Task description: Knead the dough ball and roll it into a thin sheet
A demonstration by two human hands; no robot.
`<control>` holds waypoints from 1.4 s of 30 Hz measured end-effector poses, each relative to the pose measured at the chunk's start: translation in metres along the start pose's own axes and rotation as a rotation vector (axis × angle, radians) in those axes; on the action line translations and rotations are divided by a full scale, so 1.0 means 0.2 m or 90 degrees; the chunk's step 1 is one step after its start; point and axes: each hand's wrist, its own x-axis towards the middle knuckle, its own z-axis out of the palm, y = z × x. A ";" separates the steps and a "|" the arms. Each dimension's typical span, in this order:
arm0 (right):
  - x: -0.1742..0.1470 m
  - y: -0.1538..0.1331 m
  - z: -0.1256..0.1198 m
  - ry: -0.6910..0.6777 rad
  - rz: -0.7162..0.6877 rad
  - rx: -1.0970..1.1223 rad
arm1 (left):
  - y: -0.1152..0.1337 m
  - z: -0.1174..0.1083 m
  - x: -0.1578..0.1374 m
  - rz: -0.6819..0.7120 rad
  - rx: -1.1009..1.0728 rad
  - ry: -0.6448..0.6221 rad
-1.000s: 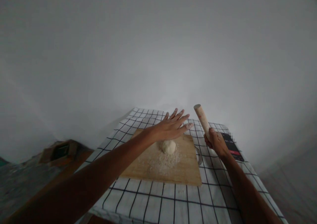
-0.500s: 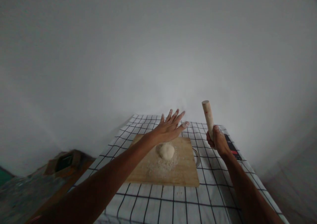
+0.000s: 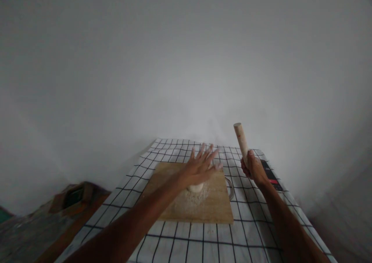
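A pale ball of dough (image 3: 195, 188) sits on a floured wooden board (image 3: 215, 212), partly hidden by my left hand (image 3: 200, 168). That hand is spread with its palm down over the dough; whether it touches is hard to tell. Its fingertips are white with flour and slightly blurred. To the right of the board, my right hand (image 3: 253, 168) is wrapped round the lower end of a wooden rolling pin (image 3: 241, 141). The pin is raised and points up, leaning a little to the left.
A white cloth with black grid lines (image 3: 186, 239) covers the table, which reaches the plain wall (image 3: 186, 69). Right of my right hand lies a black packet with a red stripe (image 3: 271, 176). A metal handle (image 3: 230, 188) shows at the board's right edge. At the lower left is a wooden box (image 3: 72, 197).
My left hand has come down from above the board's far edge and now covers most of the dough. My right hand still holds the rolling pin raised, with only a slight shift.
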 end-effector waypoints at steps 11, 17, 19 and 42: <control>0.01 0.03 0.03 -0.011 0.002 -0.032 | -0.04 -0.04 -0.02 -0.018 0.050 0.091; 0.00 0.03 0.03 -0.011 0.004 -0.045 | 0.00 0.04 -0.09 -0.041 0.014 -0.039; -0.01 0.02 0.03 -0.013 0.003 -0.044 | 0.00 -0.06 -0.04 -0.047 0.001 0.003; -0.03 0.00 0.03 -0.021 -0.002 -0.059 | -0.08 0.13 -0.05 -0.050 -0.043 -0.076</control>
